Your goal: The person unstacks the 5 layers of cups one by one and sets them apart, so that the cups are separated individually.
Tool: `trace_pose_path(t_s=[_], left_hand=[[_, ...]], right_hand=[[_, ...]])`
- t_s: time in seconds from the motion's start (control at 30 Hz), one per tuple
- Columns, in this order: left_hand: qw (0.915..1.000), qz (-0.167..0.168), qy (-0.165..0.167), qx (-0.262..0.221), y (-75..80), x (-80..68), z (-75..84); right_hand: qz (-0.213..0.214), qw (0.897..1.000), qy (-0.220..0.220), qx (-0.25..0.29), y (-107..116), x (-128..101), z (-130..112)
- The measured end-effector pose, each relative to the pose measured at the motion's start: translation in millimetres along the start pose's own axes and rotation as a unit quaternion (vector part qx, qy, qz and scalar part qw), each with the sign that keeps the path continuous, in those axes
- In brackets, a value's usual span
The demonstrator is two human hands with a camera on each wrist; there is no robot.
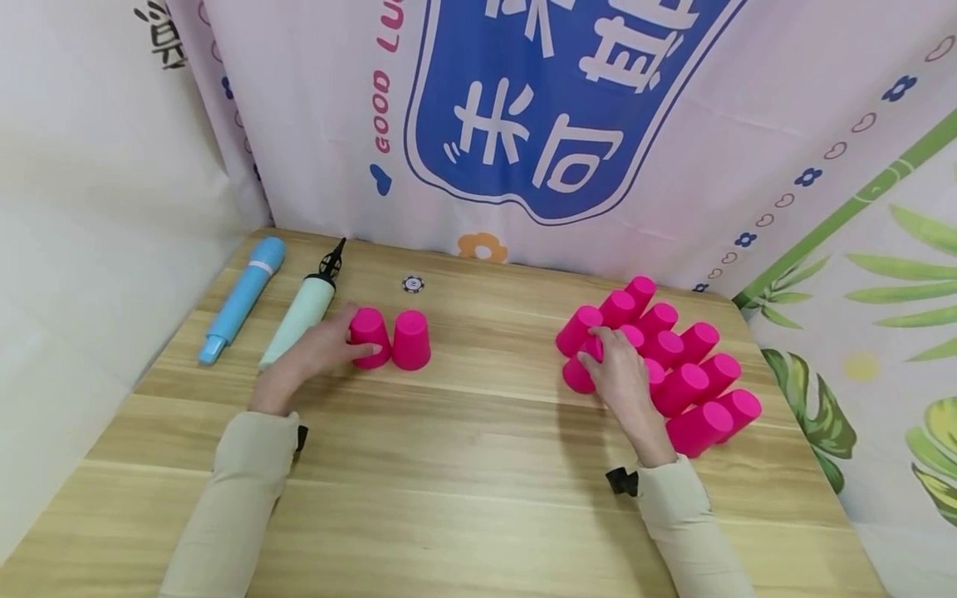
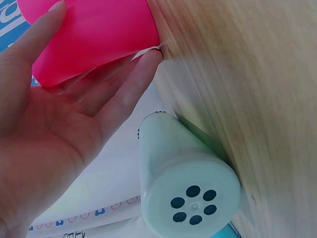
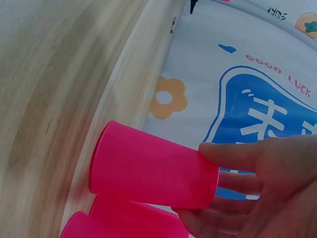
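Two pink cups stand upside down side by side at the table's left-middle. My left hand (image 1: 359, 339) grips the left cup (image 1: 370, 330); the other cup (image 1: 412, 339) stands just to its right. In the left wrist view my left hand (image 2: 101, 34) has its thumb and fingers round that cup (image 2: 99, 29). At the right is a tight cluster of several upside-down pink cups (image 1: 684, 365). My right hand (image 1: 594, 349) holds a cup (image 1: 576, 375) at the cluster's left edge. The right wrist view shows my right hand (image 3: 195, 181) pinching this cup (image 3: 148, 166) between thumb and fingers.
A mint hand pump (image 1: 302, 316) with a black nozzle lies just left of my left hand, its perforated end (image 2: 193, 198) close by. A blue tube (image 1: 242, 299) lies further left. A small round token (image 1: 413, 284) lies behind the two cups. Printed cloth walls (image 1: 553, 108) close the table's back and sides.
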State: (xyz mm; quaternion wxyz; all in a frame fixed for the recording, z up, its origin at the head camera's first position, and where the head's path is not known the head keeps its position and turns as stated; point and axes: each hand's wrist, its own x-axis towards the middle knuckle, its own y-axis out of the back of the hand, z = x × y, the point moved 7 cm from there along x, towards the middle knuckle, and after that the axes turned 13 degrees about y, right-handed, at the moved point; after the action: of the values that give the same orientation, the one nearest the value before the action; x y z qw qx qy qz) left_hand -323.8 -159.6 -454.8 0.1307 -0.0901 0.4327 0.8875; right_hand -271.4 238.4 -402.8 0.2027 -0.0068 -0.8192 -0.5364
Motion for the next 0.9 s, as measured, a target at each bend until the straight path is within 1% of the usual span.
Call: trace_pose_path(t_s=[0.2,0.3,0.37,0.43,0.5,0.57,0.63,0.7,0.8,0.9], left_hand=[[1.0,0.001,0.0,0.001,0.4,-0.3,1.3],[1.0,0.001,-0.001,0.0,0.7,-1.4,1.7],[1.0,0.001,-0.001,0.0,0.9,-1.8,1.8],[1.0,0.002,-0.003,0.001,1.3,-2.6,1.7],[1.0,0.003,-0.002,0.001,1.9,-3.1,1.0],[1.0,0.004,-0.003,0.001,2.4,-3.4,1.0],[1.0,0.004,-0.004,0.001,2.3,-3.7,1.0],[1.0,0.003,-0.005,0.001,1.9,-3.9,1.3],[1.0,0.004,-0.007,-0.002,1.3,-4.0,2.0],[0.9999,0.005,-0.008,-0.007,0.7,-3.8,2.4]], right_hand=[[-0.005,1.0,-0.002,0.0,1,0,3],[0.008,1.0,0.008,-0.007,3,1,-2],[0.034,0.999,0.028,-0.012,7,1,-11],[0.068,0.996,0.057,-0.013,11,3,-25],[0.097,0.991,0.096,-0.007,12,7,-42],[0.108,0.985,0.134,0.007,9,13,-61],[0.1,0.982,0.161,0.028,1,19,-80],[0.079,0.977,0.187,0.059,-12,26,-99],[0.031,0.971,0.209,0.112,-38,37,-126],[-0.023,0.96,0.231,0.156,-68,49,-151]])
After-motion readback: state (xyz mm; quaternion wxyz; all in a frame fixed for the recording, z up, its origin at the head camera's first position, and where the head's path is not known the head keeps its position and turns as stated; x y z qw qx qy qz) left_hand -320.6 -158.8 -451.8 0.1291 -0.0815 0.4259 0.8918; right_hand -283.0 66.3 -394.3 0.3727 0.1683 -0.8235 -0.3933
